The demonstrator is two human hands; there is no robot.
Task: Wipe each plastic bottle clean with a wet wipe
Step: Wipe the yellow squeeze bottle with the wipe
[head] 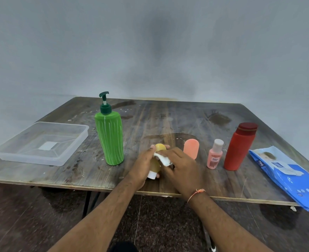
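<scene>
Item in hand: yellow bottle (156,160), white cap toward us, held just above the near edge of the table (168,113). Our left hand (144,165) wraps round its body, fingers curled over the far end. Our right hand (182,166) pinches the wet wipe (163,159) against the bottle's side.

Just beyond the right hand: peach bottle (191,148), cap end down, partly hidden by our knuckles. Further to the right of that hand: small pink bottle (215,155), then tall red bottle (239,146), both upright. Far right, lying flat and overhanging the table edge: blue wipe pack (284,177).

Just left of the left hand: green pump bottle (110,137), upright. Well to the left: clear plastic tray (41,142).

Risks, as we judge them:
- The bottle is over the table edge; a wet surface could slip through the left hand's grip and fall to the floor.
- A wide wiping stroke by the right hand may knock the peach bottle, which stands on a narrow end close behind it.
- The left forearm could nudge the tall pump bottle if it swings out.
- The overhanging pack may slide off if pulled carelessly for a new wipe.
- The area under the left palm could go unwiped unless we regrip.
</scene>
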